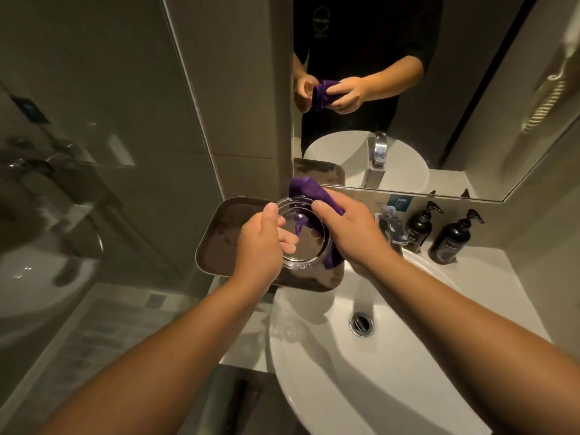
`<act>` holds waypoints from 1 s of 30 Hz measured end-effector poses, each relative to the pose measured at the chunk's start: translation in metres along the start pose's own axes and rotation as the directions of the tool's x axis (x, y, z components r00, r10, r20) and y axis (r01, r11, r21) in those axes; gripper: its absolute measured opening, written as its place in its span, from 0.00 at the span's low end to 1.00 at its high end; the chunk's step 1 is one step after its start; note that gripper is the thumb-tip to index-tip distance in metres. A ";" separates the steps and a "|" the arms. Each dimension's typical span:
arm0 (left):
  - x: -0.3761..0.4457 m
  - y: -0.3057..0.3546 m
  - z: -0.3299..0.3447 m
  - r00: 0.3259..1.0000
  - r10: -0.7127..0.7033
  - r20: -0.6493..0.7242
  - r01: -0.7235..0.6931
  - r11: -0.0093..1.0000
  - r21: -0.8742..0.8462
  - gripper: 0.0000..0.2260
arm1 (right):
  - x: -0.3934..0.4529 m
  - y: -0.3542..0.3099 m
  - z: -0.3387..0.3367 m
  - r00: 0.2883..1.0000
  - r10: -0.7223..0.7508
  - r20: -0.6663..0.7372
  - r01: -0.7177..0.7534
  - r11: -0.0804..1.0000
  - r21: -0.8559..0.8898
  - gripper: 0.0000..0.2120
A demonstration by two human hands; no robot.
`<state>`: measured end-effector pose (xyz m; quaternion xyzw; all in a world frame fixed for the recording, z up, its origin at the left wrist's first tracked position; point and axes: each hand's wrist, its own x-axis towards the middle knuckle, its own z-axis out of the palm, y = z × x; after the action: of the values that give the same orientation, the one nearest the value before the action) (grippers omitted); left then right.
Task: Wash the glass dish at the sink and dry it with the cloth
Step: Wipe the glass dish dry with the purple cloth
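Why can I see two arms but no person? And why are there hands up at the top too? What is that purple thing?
The camera sits on a person's head and looks down, so you see only their own arms. The left hand grips a round glass dish by its rim. The right hand holds a purple cloth against the dish; part of it shows through the glass. So they seem to be drying it. The hands at the top are the same hands, seen in the mirror on the wall. Under the dish lies a dark tray. Beside it is a white sink with a metal drain. Two dark pump bottles stand at the back.
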<state>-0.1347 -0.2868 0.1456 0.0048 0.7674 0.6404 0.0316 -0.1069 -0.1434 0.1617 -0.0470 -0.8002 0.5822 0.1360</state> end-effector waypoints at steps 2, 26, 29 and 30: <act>-0.002 -0.004 0.009 0.990 -0.073 -0.119 0.061 0.993 -0.101 0.20 | -0.015 0.006 0.020 0.987 0.053 -0.151 -0.031 0.989 0.143 0.12; -0.021 -0.072 -0.046 0.986 -0.155 -0.055 0.160 0.980 0.119 0.12 | -0.023 0.040 0.051 0.971 0.216 0.106 -0.185 0.951 -0.247 0.04; -0.019 -0.091 -0.067 0.984 -0.172 -0.042 0.177 0.962 0.207 0.15 | -0.019 0.046 0.063 0.940 0.262 0.220 -0.143 0.885 -0.444 0.08; -0.019 -0.097 -0.073 0.984 -0.174 -0.046 0.180 0.954 0.240 0.16 | -0.018 0.049 0.070 0.928 0.282 0.243 -0.134 0.861 -0.490 0.09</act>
<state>-0.1163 -0.3772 0.0638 -0.0678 0.8377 0.5361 0.0789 -0.1129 -0.1958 0.0923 -0.0746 -0.9174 0.3848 -0.0691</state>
